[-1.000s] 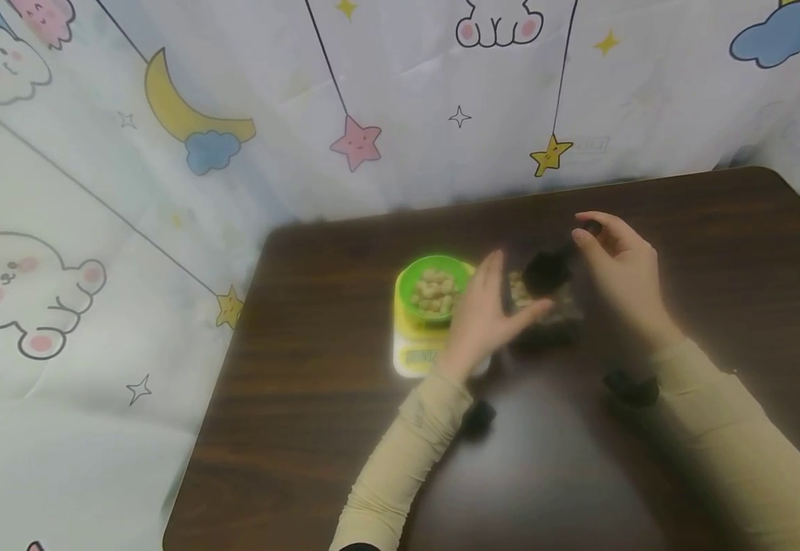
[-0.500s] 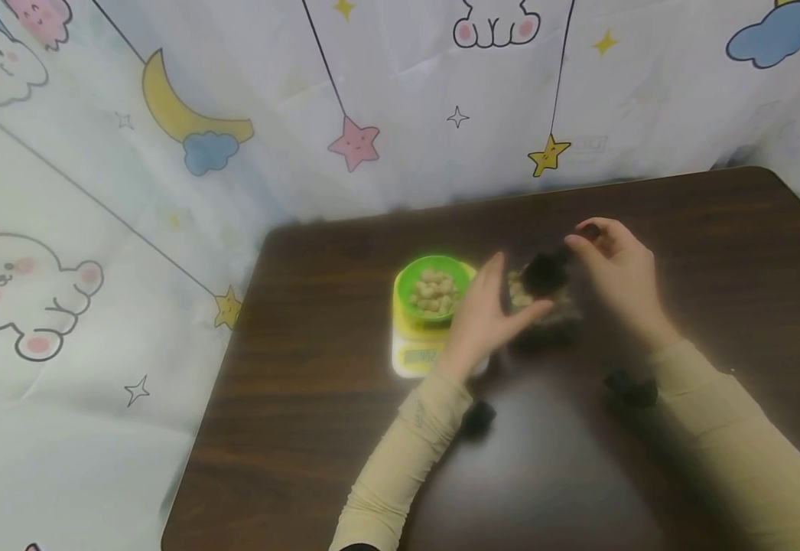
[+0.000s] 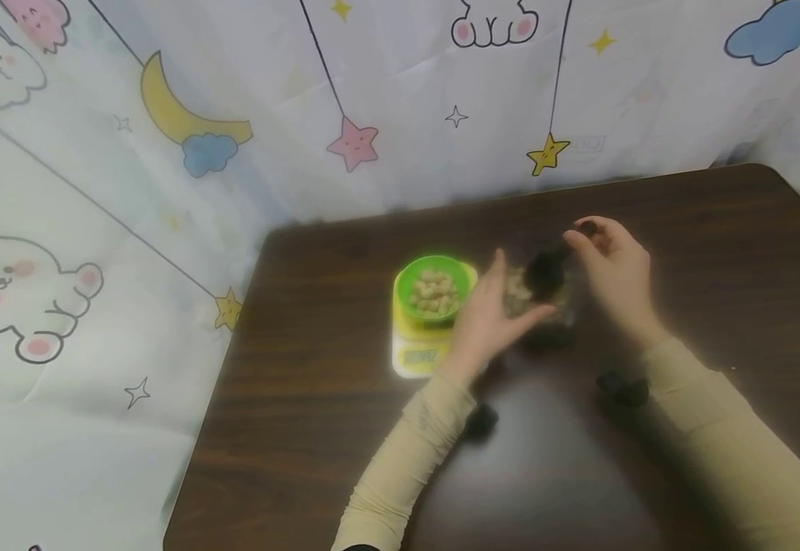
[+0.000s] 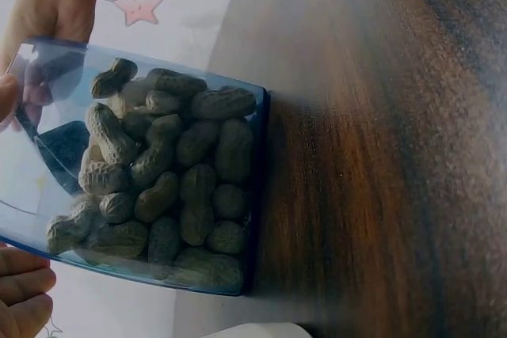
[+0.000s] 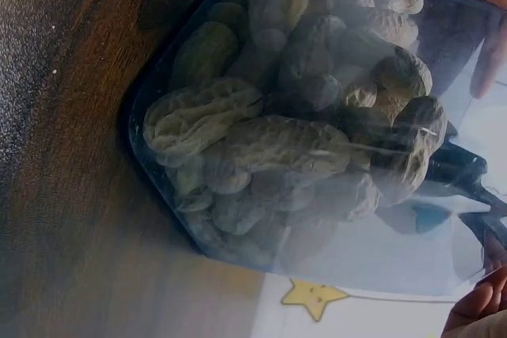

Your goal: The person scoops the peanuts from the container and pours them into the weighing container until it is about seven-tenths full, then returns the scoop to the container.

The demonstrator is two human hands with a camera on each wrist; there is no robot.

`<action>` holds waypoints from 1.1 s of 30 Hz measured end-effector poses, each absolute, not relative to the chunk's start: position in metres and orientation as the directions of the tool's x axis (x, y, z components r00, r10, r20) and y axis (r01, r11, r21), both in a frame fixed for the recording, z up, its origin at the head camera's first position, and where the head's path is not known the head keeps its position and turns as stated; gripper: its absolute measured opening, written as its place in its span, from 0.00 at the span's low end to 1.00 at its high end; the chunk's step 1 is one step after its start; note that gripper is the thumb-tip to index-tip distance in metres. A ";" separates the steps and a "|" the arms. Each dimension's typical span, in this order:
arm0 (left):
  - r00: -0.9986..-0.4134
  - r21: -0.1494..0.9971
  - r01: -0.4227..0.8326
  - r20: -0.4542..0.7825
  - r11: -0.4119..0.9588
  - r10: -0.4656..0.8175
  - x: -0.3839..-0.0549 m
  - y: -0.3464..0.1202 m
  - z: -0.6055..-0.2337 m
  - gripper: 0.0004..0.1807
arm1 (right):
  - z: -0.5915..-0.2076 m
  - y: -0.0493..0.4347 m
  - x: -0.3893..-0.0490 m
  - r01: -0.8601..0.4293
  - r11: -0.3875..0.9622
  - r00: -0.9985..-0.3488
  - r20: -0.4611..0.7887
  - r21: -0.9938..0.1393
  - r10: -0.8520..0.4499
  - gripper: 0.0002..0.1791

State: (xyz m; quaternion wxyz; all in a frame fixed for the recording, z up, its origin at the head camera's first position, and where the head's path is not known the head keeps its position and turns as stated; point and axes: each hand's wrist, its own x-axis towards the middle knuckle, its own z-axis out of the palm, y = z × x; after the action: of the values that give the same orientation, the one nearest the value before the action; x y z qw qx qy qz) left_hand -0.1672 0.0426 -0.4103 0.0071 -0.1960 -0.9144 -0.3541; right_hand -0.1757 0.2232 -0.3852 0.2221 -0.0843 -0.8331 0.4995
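In the head view my left hand (image 3: pixel 486 317) holds the near left side of a clear plastic box (image 4: pixel 257 156), thumb and fingers spread around it. Unshelled peanuts (image 4: pixel 158 164) fill much of the box, which stands on the table. My right hand (image 3: pixel 613 264) pinches the handle end of a black scoop (image 3: pixel 544 273). The scoop slants down, its dark bowl inside the box by the peanuts. Left of the box, a green bowl (image 3: pixel 407 279) of peanuts sits on a yellow and white kitchen scale (image 3: pixel 407 369); my left hand hides part of the scale.
The dark wood table (image 3: pixel 290 367) ends at a curtain (image 3: pixel 414 161) printed with stars and a moon. A dark object (image 3: pixel 480 423) shows below my left wrist, another dark object (image 3: pixel 620 389) by my right wrist.
My right hand has shifted slightly left with the scoop, whose bowl stays at the box. The left hand keeps nearly the same place around the box.
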 end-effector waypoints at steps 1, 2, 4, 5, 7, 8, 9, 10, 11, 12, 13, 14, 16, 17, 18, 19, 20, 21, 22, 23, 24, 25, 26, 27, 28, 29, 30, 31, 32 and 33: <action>-0.924 0.643 0.363 0.157 0.674 0.349 -0.167 0.043 -0.410 0.60 | -0.385 0.222 -0.176 -0.084 0.485 -0.887 0.287 -0.870 0.361 0.18; -0.924 0.638 0.365 0.161 0.678 0.346 -0.167 0.043 -0.410 0.60 | -0.384 0.222 -0.176 -0.087 0.485 -0.887 0.289 -0.870 0.360 0.18; -0.924 0.627 0.370 0.173 0.685 0.341 -0.166 0.043 -0.409 0.60 | -0.383 0.220 -0.176 -0.088 0.485 -0.886 0.292 -0.870 0.361 0.18; -0.924 0.623 0.371 0.177 0.688 0.338 -0.165 0.044 -0.408 0.60 | -0.383 0.220 -0.176 -0.085 0.490 -0.885 0.292 -0.868 0.363 0.18; -0.925 0.609 0.371 0.181 0.701 0.333 -0.165 0.044 -0.407 0.60 | -0.382 0.219 -0.176 -0.083 0.478 -0.885 0.286 -0.874 0.368 0.17; -0.926 0.603 0.372 0.183 0.706 0.331 -0.165 0.044 -0.407 0.60 | -0.382 0.218 -0.176 -0.084 0.474 -0.884 0.285 -0.877 0.371 0.17; -0.926 0.597 0.371 0.184 0.712 0.329 -0.164 0.044 -0.406 0.60 | -0.382 0.218 -0.175 -0.082 0.467 -0.883 0.282 -0.880 0.376 0.16; -0.927 0.591 0.370 0.184 0.717 0.327 -0.164 0.044 -0.406 0.60 | -0.382 0.217 -0.175 -0.081 0.460 -0.882 0.278 -0.884 0.380 0.16; -0.928 0.586 0.368 0.183 0.722 0.325 -0.164 0.044 -0.406 0.60 | -0.382 0.217 -0.176 -0.082 0.456 -0.880 0.279 -0.886 0.384 0.16; -0.929 0.581 0.365 0.180 0.727 0.323 -0.164 0.045 -0.405 0.60 | -0.382 0.216 -0.176 -0.085 0.426 -0.879 0.269 -0.901 0.393 0.16; -0.930 0.578 0.364 0.178 0.730 0.322 -0.164 0.045 -0.405 0.59 | -0.383 0.216 -0.176 -0.083 0.425 -0.877 0.269 -0.902 0.399 0.16; -0.931 0.577 0.361 0.175 0.732 0.322 -0.164 0.045 -0.405 0.59 | -0.383 0.216 -0.176 -0.087 0.414 -0.876 0.268 -0.906 0.402 0.16; -0.931 0.571 0.360 0.174 0.738 0.320 -0.163 0.045 -0.405 0.59 | -0.383 0.216 -0.175 -0.087 0.393 -0.876 0.258 -0.915 0.408 0.16; -0.931 0.567 0.362 0.177 0.740 0.320 -0.163 0.045 -0.405 0.59 | -0.384 0.216 -0.175 -0.088 0.381 -0.876 0.254 -0.920 0.410 0.15; -0.930 0.565 0.364 0.179 0.741 0.320 -0.163 0.045 -0.406 0.59 | -0.384 0.217 -0.176 -0.089 0.363 -0.878 0.245 -0.927 0.412 0.15; -0.929 0.562 0.367 0.183 0.742 0.321 -0.163 0.045 -0.406 0.59 | -0.384 0.217 -0.175 -0.090 0.373 -0.879 0.249 -0.924 0.406 0.15; -0.928 0.556 0.370 0.188 0.744 0.321 -0.163 0.045 -0.406 0.59 | -0.384 0.218 -0.176 -0.090 0.360 -0.882 0.242 -0.929 0.404 0.14; -0.927 0.551 0.373 0.193 0.747 0.321 -0.163 0.044 -0.406 0.59 | -0.384 0.218 -0.176 -0.087 0.355 -0.884 0.237 -0.931 0.404 0.14; -0.926 0.549 0.376 0.197 0.746 0.322 -0.163 0.044 -0.406 0.59 | -0.384 0.219 -0.177 -0.084 0.351 -0.886 0.231 -0.933 0.403 0.14; -0.925 0.547 0.379 0.202 0.746 0.322 -0.163 0.044 -0.406 0.59 | -0.384 0.220 -0.177 -0.080 0.349 -0.888 0.226 -0.934 0.401 0.13; -0.923 0.545 0.384 0.208 0.746 0.323 -0.163 0.044 -0.406 0.58 | -0.385 0.220 -0.178 -0.076 0.349 -0.890 0.221 -0.934 0.399 0.13; -0.921 0.543 0.388 0.215 0.745 0.324 -0.163 0.044 -0.406 0.58 | -0.385 0.221 -0.178 -0.070 0.352 -0.891 0.218 -0.933 0.399 0.13; -0.919 0.539 0.394 0.224 0.745 0.324 -0.163 0.044 -0.406 0.57 | -0.385 0.222 -0.179 -0.068 0.355 -0.892 0.216 -0.932 0.397 0.13; -0.916 0.537 0.400 0.234 0.743 0.325 -0.163 0.044 -0.406 0.57 | -0.386 0.222 -0.180 -0.069 0.359 -0.892 0.219 -0.931 0.396 0.13; -0.913 0.534 0.407 0.244 0.741 0.326 -0.162 0.044 -0.406 0.56 | -0.386 0.223 -0.180 -0.069 0.367 -0.892 0.222 -0.928 0.394 0.13; -0.910 0.528 0.414 0.254 0.741 0.327 -0.162 0.044 -0.406 0.55 | -0.386 0.223 -0.180 -0.074 0.375 -0.891 0.230 -0.924 0.391 0.14; -0.908 0.523 0.419 0.262 0.742 0.328 -0.162 0.044 -0.406 0.54 | -0.387 0.223 -0.180 -0.081 0.388 -0.890 0.242 -0.918 0.387 0.14; -0.904 0.517 0.426 0.273 0.743 0.328 -0.161 0.044 -0.405 0.53 | -0.387 0.223 -0.180 -0.086 0.403 -0.889 0.252 -0.911 0.382 0.15; -0.904 0.518 0.426 0.274 0.742 0.327 -0.161 0.043 -0.405 0.52 | -0.387 0.223 -0.180 -0.086 0.419 -0.889 0.260 -0.904 0.378 0.16; -0.902 0.519 0.430 0.283 0.739 0.327 -0.161 0.043 -0.405 0.51 | -0.388 0.224 -0.180 -0.086 0.437 -0.889 0.267 -0.895 0.372 0.17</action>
State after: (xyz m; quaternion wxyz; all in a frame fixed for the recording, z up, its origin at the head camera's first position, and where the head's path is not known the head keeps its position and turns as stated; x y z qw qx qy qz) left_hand -0.1606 0.0432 -0.4046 0.0869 -0.2038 -0.9284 -0.2984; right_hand -0.1805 0.2237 -0.3876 0.2188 -0.0871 -0.8188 0.5235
